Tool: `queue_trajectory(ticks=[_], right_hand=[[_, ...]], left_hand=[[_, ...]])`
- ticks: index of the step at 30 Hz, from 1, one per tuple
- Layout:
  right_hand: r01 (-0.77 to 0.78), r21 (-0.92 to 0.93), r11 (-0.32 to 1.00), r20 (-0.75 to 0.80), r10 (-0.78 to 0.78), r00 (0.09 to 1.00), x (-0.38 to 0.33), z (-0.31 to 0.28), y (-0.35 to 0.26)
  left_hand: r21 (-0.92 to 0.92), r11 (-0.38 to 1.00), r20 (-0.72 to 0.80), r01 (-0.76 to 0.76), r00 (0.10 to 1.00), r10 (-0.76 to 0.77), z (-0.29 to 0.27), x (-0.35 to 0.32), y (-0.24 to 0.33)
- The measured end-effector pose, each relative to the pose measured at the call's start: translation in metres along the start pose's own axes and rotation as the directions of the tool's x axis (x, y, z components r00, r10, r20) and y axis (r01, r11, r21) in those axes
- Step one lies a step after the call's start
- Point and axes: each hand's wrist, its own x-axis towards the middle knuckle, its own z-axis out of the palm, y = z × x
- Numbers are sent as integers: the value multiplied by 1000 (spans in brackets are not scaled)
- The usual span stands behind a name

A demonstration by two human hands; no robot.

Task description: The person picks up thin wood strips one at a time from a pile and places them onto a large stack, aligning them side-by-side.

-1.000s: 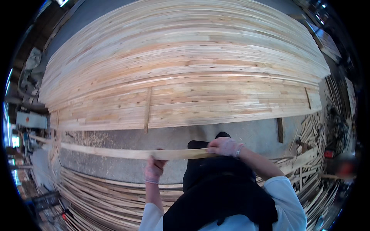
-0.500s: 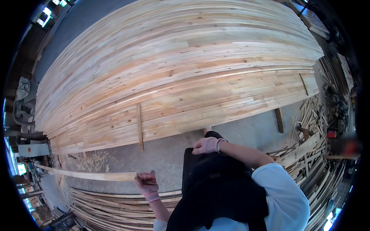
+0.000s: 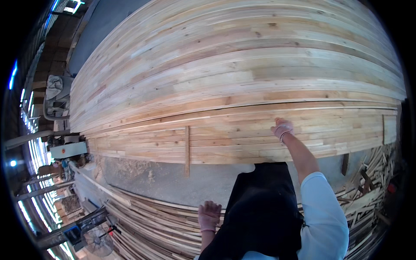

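Note:
My right hand [image 3: 284, 128], in a pale pinkish glove, reaches over the near boards [image 3: 242, 130] of a wide stack of light wooden boards. Its thumb and fingers are apart and nothing shows in them; whether the fingertips touch the wood I cannot tell. Low and left of my dark apron, my left hand [image 3: 209, 215] wears a similar glove, fingers spread and without a visible load. It hovers by a pile of long thin wood strips [image 3: 160, 221]. A pale strip [image 3: 102, 186] lies at the left end of that pile, apart from the hand.
A narrow crosspiece [image 3: 187, 149] lies across the near boards and overhangs their edge. Sawdust [image 3: 130, 169] covers part of the grey floor [image 3: 199, 182]. Scrap wood [image 3: 368, 173] is heaped at the right. At lower left stands a fan [image 3: 97, 240], with machinery [image 3: 69, 149] farther back.
My left hand has let go of the long strip and moved right and down. My right hand has gone from my waist out over the boards. The view has shifted.

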Motion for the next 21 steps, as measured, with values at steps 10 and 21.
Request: queue_trajectory(ticks=[10,21], right_hand=[[28,-396,918,-79,-64,995,88,-32,-6],[34,-309,950,-2,-37,999,106,-11,12]], left_hand=[[15,1000,-334,-5,943,9,10,-34,-29],[86,996,-210,11,978,7,60,0,-30]])
